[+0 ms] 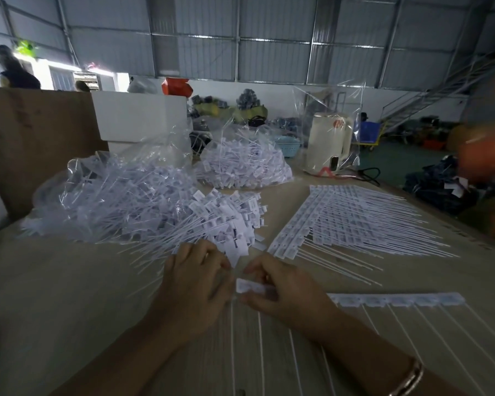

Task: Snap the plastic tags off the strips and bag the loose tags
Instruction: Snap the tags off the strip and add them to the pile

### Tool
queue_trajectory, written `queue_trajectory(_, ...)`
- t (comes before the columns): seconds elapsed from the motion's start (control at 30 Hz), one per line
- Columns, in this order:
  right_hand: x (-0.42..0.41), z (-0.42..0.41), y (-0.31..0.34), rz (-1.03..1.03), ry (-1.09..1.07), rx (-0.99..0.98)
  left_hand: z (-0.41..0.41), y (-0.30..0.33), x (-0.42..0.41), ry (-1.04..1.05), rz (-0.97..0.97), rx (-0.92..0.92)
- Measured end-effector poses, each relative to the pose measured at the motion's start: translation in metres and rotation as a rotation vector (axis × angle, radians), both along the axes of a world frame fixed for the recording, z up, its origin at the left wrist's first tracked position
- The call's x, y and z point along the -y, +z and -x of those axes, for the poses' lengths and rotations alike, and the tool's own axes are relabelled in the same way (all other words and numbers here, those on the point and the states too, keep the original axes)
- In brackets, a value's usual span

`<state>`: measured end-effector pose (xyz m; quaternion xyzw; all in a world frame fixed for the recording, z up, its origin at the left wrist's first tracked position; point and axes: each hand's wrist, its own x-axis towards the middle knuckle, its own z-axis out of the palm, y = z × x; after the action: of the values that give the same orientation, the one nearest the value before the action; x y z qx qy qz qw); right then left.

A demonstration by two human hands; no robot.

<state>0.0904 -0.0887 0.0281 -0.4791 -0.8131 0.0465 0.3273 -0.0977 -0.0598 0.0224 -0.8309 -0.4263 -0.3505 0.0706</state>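
A strip of white plastic tags (pixel 397 300) lies across the table in front of me, its thin tails running toward me. My right hand (pixel 283 290) pinches the strip's left end, where one tag (pixel 250 286) shows between thumb and fingers. My left hand (pixel 196 284) curls at that same end, its fingertips against the tag; what it grips is hidden. Just beyond my hands lies a pile of loose tags (pixel 226 224), spilling out of a clear plastic bag (pixel 120 192). A stack of whole strips (pixel 352 221) lies to the right.
A second clear bag full of tags (pixel 246 164) sits farther back. A white kettle (pixel 327 141) in clear wrap stands at the back right. A brown board (pixel 35 138) and a white box (pixel 137 115) stand at the left. An orange blur (pixel 486 155) fills the right edge.
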Motion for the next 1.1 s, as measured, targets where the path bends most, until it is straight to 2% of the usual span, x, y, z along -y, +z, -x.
queue_trajectory(0.1,0.004,0.007,0.0,-0.033,0.04,0.037,-0.004,-0.003,0.003,-0.064,0.043,0.02)
queue_trajectory(0.17,0.005,0.008,0.004,0.035,0.077,-0.008,-0.008,-0.003,0.001,-0.116,0.178,0.035)
queue_trajectory(0.23,0.005,0.001,0.009,0.144,0.129,-0.053,-0.009,-0.002,-0.003,-0.158,0.233,0.106)
queue_trajectory(0.3,0.004,-0.009,0.012,0.201,0.112,-0.025,-0.006,0.0,-0.005,-0.159,0.236,0.156)
queue_trajectory(0.4,0.004,-0.014,0.008,0.136,0.044,0.066,0.0,-0.001,-0.003,-0.226,0.195,0.138)
queue_trajectory(0.5,0.001,-0.014,0.007,0.137,0.061,0.017,0.0,0.004,-0.002,-0.269,0.141,0.145)
queue_trajectory(0.6,-0.001,-0.028,0.012,0.194,0.002,-0.091,0.006,0.01,-0.005,-0.239,-0.007,0.194)
queue_trajectory(0.67,0.0,-0.037,0.014,0.167,-0.04,-0.143,0.013,0.009,-0.008,-0.18,-0.025,0.179)
queue_trajectory(0.77,0.005,-0.029,0.01,0.128,-0.032,-0.056,0.013,0.002,-0.008,-0.006,-0.049,0.011)
queue_trajectory(0.83,0.006,-0.014,0.009,0.092,0.003,0.008,0.008,0.003,-0.006,0.05,-0.035,0.003)
queue_trajectory(0.93,0.007,0.003,0.011,0.038,0.032,0.01,-0.002,0.004,0.0,-0.078,-0.008,0.09)
queue_trajectory(1.03,0.009,0.005,0.013,0.037,0.082,-0.023,-0.013,0.002,0.003,-0.231,0.122,0.106)
queue_trajectory(1.1,0.01,-0.003,0.016,0.097,0.088,-0.031,-0.014,0.003,0.002,-0.229,0.174,0.153)
